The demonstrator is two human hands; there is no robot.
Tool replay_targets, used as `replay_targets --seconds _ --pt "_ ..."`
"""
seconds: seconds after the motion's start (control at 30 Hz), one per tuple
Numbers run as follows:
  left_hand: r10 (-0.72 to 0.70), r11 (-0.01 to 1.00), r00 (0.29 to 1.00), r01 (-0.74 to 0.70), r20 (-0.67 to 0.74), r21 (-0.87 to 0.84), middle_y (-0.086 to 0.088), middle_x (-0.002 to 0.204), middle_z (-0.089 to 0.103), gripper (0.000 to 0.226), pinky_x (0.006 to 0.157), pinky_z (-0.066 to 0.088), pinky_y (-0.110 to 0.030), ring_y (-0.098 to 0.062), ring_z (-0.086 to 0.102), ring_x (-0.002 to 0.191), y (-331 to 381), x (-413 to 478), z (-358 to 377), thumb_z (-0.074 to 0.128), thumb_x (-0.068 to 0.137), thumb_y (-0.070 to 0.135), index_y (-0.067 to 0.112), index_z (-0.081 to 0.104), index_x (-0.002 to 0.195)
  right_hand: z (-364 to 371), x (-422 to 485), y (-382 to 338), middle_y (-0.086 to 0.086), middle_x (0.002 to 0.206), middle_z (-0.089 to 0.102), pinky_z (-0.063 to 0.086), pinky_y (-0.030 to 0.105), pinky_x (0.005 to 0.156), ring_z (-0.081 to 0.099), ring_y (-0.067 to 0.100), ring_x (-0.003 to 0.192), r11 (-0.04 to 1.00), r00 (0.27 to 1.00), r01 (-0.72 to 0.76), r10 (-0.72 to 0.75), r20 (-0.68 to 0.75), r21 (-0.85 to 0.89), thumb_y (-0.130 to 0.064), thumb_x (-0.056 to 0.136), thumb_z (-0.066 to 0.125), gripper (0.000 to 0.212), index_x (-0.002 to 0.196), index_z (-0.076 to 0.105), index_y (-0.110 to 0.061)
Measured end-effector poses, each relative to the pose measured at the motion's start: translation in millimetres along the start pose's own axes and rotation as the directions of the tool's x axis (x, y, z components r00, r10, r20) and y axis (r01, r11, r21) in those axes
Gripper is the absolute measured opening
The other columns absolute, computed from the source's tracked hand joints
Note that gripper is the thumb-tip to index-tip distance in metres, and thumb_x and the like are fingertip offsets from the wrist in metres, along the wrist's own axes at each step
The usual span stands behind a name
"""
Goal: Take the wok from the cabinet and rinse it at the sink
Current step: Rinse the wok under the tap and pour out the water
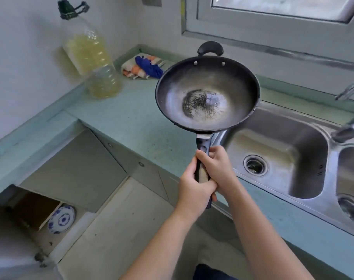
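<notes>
Teal countertop (131, 118) beside steel sink (283, 138); left hand (192, 186) and right hand (216, 166) both gripped wok (207, 93) handle, wok held above counter edge.

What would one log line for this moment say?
wok: out of cabinet, held over counter edge | left hand and right hand: both on handle | sink: dry, rinse not started

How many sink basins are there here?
2: one basin just right of the held wok, a second at the right edge, partly cut off. More could lie outside the view.
</notes>
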State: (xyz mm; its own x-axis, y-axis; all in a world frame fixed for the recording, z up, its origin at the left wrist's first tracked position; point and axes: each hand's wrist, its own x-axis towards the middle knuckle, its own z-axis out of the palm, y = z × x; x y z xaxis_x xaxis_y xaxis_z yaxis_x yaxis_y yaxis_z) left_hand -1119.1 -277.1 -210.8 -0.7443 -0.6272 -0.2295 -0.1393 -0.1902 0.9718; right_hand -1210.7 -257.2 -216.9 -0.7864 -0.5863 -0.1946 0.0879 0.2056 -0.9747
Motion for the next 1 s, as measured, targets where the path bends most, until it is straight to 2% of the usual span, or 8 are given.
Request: replay_targets --seconds 0.1,0.17,0.23,0.33,0.47,0.77,0.93,1.0 --pt "-0.005 1.000 0.997 0.004 0.072 0.006 0.015 0.066 0.069 0.056 0.035 0.040 -0.018 -0.012 0.048 0.032 -5 7 28 0.058 0.063 0.007 0.034 0.061 0.112 -30 1 8 -0.003 0.060 0.052 0.041 0.017 0.044 0.052 0.002 0.049 0.998 0.996 -0.048 0.051 -0.077 0.040 -0.017 0.087 0.060 0.021 0.090 0.042 -0.005" --pt "-0.029 1.000 0.992 0.027 0.121 0.013 0.015 0.068 0.070 0.056 0.034 0.040 -0.018 -0.013 0.049 0.032 -9 11 45 0.056 0.062 0.006 0.042 0.060 0.104 -50 1 13 0.000 0.065 0.053 0.043 0.016 0.043 0.054 0.004 0.050 0.994 0.990 -0.071 0.080 -0.115 0.078 -0.016 0.087 0.059 0.022 0.094 0.041 -0.006" --pt "-0.064 0.998 0.984 0.060 0.163 0.031 0.013 0.066 0.070 0.057 0.034 0.039 -0.017 -0.013 0.049 0.033 -13 14 60 0.055 0.061 0.006 0.043 0.059 0.105 -68 0 19 0.002 0.067 0.054 0.045 0.016 0.044 0.056 0.003 0.049 0.990 0.984 -0.088 0.103 -0.142 0.111 -0.016 0.088 0.058 0.021 0.095 0.041 -0.007" --pt "-0.084 0.996 0.969 0.071 0.231 0.062 0.010 0.064 0.069 0.054 0.036 0.041 -0.021 -0.014 0.050 0.034 -20 18 80 0.054 0.063 0.006 0.044 0.062 0.101 -91 0 31 0.005 0.068 0.053 0.045 0.026 0.051 0.056 0.013 0.057 0.984 0.977 -0.113 0.136 -0.165 0.141 -0.016 0.089 0.057 0.019 0.095 0.042 -0.005" --pt "-0.116 0.992 0.953 0.095 0.281 0.086 0.008 0.060 0.066 0.051 0.036 0.040 -0.022 -0.015 0.049 0.034 -30 24 100 0.054 0.063 0.006 0.046 0.063 0.092 -112 3 46 0.002 0.065 0.049 0.043 0.022 0.049 0.054 0.009 0.053 0.980 0.963 -0.127 0.159 -0.216 0.155 -0.015 0.089 0.056 0.018 0.088 0.040 -0.009" --pt "-0.167 0.983 0.920 0.126 0.354 0.137 0.009 0.065 0.068 0.056 0.035 0.040 -0.020 -0.013 0.050 0.036 -62 28 111 0.055 0.068 0.002 0.030 0.059 0.116 -122 -3 78 0.005 0.075 0.054 0.048 0.039 0.069 0.056 0.021 0.073 0.948 0.910 -0.214 0.281 -0.306 0.236 -0.015 0.088 0.057 0.021 0.097 0.040 -0.005" --pt "-0.206 0.976 0.909 0.167 0.361 0.138 0.010 0.065 0.069 0.059 0.036 0.041 -0.018 -0.011 0.051 0.037 -74 21 105 0.055 0.069 -0.002 0.036 0.060 0.113 -116 -11 94 0.004 0.072 0.053 0.045 0.032 0.062 0.055 0.017 0.067 0.942 0.890 -0.237 0.309 -0.335 0.238 -0.014 0.088 0.057 0.020 0.096 0.041 -0.005" --pt "-0.220 0.974 0.906 0.181 0.362 0.137 0.010 0.063 0.068 0.059 0.036 0.042 -0.017 -0.010 0.050 0.037 -78 19 103 0.054 0.066 0.001 0.048 0.062 0.101 -113 -13 99 0.003 0.073 0.054 0.046 0.031 0.062 0.055 0.016 0.066 0.939 0.882 -0.241 0.317 -0.348 0.244 -0.013 0.088 0.057 0.020 0.095 0.041 -0.005"
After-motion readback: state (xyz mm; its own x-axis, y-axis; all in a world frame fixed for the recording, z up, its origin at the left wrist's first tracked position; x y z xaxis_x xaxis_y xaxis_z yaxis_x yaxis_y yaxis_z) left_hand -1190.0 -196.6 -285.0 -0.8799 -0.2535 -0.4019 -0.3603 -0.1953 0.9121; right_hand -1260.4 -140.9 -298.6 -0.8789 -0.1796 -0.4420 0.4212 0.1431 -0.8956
